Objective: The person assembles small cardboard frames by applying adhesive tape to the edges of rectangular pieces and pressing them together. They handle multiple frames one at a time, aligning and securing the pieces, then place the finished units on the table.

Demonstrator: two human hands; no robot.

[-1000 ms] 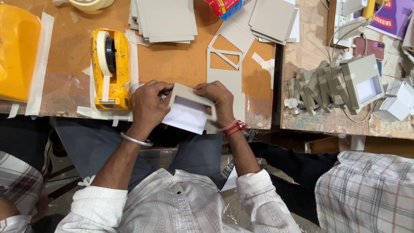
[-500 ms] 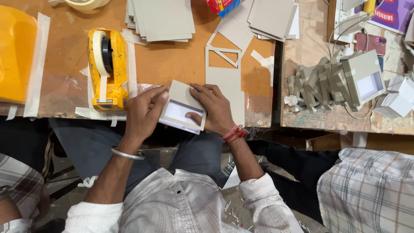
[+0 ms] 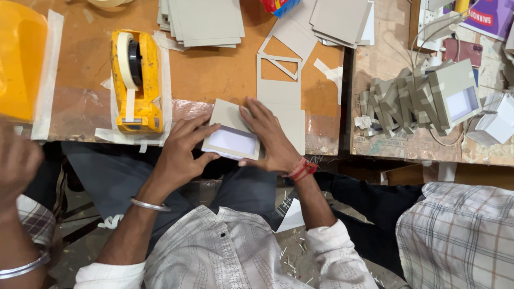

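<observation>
I hold a small shallow grey cardboard box [image 3: 232,140] with a pale lining at the near edge of the wooden table [image 3: 225,80]. My left hand [image 3: 179,152], with a silver bangle on the wrist, grips the box's left side with the thumb at its rim. My right hand [image 3: 267,136], with a red thread on the wrist, lies flat over the box's right side and presses on it. The box rests tilted against flat grey board pieces [image 3: 284,101] lying under and behind it.
A yellow tape dispenser [image 3: 136,80] stands left of the box. Grey board stacks [image 3: 203,21] and a cut-out frame [image 3: 278,64] lie behind. Finished boxes [image 3: 423,96] pile up at right. Another person's arm [image 3: 16,182] is at far left, a checked-shirt person [image 3: 460,235] at right.
The box has turned and shifted slightly right onto the table edge. My right hand moved from inside it to its right side. Another person's hand has come into view at the left.
</observation>
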